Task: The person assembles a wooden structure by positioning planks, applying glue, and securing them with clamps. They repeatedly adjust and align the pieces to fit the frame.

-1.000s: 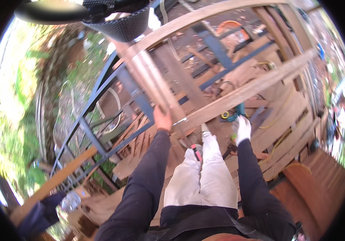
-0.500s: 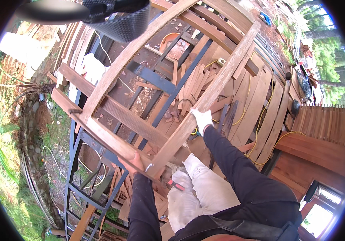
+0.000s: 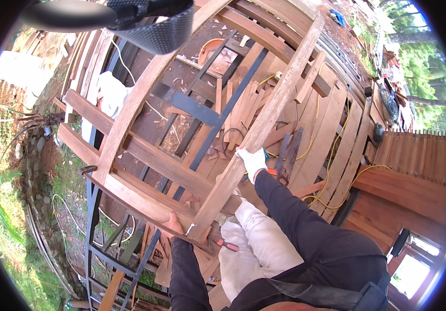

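Note:
A large wooden frame [image 3: 218, 202] of long rails and crosswise boards stretches away in front of me, tilted in the view. My left hand [image 3: 171, 226], bare, is closed on the frame's near end board [image 3: 142, 196], with its fingers partly hidden by the wood. My right hand [image 3: 253, 160], in a white glove, is wrapped round the right-hand rail [image 3: 280, 109] further up. A thin dark strip runs along the near end's outer edge. Close to my legs is a tool with a red and black handle [image 3: 228, 245].
Dark metal framing [image 3: 194, 106] lies below the wooden frame. Wood offcuts [image 3: 244, 111] are scattered over the plank decking [image 3: 316, 140], with a yellow cord [image 3: 332, 179] across it. An orange bucket [image 3: 211, 51] stands beyond. Wooden steps [image 3: 404, 192] rise at the right.
The wooden frame has shifted a little to the left and toward me in the view, with both hands still on it. The left hand sits slightly lower in the picture.

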`<state>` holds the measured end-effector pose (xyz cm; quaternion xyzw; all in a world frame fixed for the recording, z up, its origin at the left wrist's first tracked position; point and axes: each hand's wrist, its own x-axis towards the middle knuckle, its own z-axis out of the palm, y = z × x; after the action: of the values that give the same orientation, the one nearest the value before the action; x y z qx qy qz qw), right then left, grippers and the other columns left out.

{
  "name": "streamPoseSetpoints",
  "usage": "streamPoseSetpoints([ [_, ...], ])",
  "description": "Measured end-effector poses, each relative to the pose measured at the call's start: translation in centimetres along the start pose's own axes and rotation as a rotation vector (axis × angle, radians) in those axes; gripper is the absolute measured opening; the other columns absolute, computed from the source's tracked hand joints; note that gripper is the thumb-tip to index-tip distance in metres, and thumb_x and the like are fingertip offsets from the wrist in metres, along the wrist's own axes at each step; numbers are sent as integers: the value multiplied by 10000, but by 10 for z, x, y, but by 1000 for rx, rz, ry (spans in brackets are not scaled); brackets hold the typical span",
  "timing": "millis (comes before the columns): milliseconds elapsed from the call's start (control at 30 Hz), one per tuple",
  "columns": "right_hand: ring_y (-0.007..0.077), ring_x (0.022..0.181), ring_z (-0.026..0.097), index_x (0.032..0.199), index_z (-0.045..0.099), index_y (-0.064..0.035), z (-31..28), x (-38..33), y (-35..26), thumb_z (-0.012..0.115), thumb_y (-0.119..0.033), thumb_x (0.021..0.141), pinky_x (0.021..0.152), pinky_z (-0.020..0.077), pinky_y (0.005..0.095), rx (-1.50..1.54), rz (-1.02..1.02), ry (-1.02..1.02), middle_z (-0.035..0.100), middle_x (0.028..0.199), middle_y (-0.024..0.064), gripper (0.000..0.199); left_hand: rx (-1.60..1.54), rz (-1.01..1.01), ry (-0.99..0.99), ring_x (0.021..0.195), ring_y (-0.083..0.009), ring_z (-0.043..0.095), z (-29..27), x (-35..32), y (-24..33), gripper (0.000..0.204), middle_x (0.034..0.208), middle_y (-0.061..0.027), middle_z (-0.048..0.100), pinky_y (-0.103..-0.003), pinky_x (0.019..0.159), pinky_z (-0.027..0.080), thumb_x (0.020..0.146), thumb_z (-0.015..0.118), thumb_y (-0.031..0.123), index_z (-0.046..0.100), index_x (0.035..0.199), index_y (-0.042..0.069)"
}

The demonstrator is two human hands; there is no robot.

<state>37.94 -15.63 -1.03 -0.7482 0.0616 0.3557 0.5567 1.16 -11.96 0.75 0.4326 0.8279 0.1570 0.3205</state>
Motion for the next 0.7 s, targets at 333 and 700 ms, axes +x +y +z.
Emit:
streamPoseSetpoints([
  [333, 182, 1018, 689, 1262, 505, 29, -12, 14, 8, 862, -111, 821, 880, 563, 337, -158, -35, -22, 706, 1124, 137, 585, -151, 20, -116, 1485, -330, 348, -3, -4, 7, 1115, 1633, -243, 294, -399, 1241, 266, 824, 847, 284, 143, 1621, -50],
  [700, 209, 871, 674, 1195, 583, 11, -160, -82, 0, 705, -319, 939, 774, 555, 335, -629, 189, -433, 696, 1006, 136, 435, -324, -258, -365, 669, -156, 620, -75, -39, -177, 238, 876, -73, 695, -296, 571, 504, 994, 660, 183, 671, 1127, -14],
])
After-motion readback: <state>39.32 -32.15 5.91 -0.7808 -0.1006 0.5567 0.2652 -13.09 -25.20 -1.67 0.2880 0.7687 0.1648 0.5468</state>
